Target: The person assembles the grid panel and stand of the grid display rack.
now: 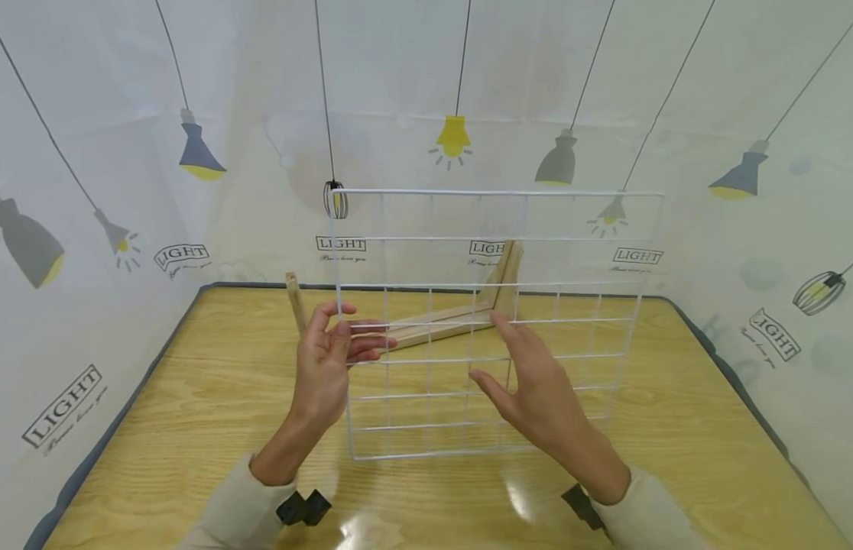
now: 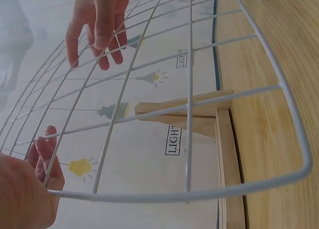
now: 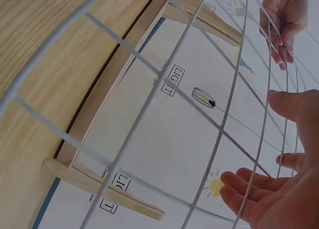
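A white wire grid panel (image 1: 495, 359) stands upright over the table, tilted slightly. My left hand (image 1: 323, 359) holds its left edge, the thumb on the near side and the other fingers behind the wires. Before the middle of the panel is my right hand (image 1: 536, 374), thumb and fingers spread apart; in the right wrist view its fingers (image 3: 249, 189) look straight beside the wires, and whether they touch is unclear. Behind the grid, a pale wooden frame (image 1: 440, 325) rests on the table, with a wide upright piece at its right end and a narrow one at its left.
The wood-grain table (image 1: 213, 428) extends on both sides of the panel. A white backdrop cloth (image 1: 399, 84) printed with hanging lamps and "LIGHT" labels encloses its back and sides.
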The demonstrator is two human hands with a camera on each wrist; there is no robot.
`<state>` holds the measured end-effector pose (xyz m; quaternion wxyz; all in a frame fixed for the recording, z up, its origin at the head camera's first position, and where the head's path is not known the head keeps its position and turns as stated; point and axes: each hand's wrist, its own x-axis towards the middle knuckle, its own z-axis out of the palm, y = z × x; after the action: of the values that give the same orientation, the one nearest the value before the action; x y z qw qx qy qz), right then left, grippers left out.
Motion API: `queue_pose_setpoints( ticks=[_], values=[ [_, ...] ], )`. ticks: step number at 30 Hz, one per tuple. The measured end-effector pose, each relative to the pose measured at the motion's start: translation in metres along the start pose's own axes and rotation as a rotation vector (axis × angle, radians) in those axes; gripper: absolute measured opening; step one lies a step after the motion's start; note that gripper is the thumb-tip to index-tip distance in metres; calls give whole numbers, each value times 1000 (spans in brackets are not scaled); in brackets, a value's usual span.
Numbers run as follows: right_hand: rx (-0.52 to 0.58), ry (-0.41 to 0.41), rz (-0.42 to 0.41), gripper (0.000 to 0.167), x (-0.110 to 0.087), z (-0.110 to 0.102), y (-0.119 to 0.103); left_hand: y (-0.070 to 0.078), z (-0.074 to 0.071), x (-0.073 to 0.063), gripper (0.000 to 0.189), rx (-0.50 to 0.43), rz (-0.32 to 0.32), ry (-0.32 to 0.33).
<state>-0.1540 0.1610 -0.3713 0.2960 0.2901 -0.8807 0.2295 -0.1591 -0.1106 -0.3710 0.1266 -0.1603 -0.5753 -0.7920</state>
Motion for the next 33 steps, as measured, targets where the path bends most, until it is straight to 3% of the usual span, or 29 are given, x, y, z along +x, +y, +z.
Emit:
queue_pose_setpoints(
  ticks=[15,25,33],
  values=[
    [-122,98,72,86,7,20,-6,-2,3,-2,13,-2,90,-61],
    [-181,107,163,81,11,23,-9,-4,5,-5,11,2,121,-79],
    [-188,130,151,75,12,21,-7,-5,5,-3,12,-23,155,-114]
  ],
)
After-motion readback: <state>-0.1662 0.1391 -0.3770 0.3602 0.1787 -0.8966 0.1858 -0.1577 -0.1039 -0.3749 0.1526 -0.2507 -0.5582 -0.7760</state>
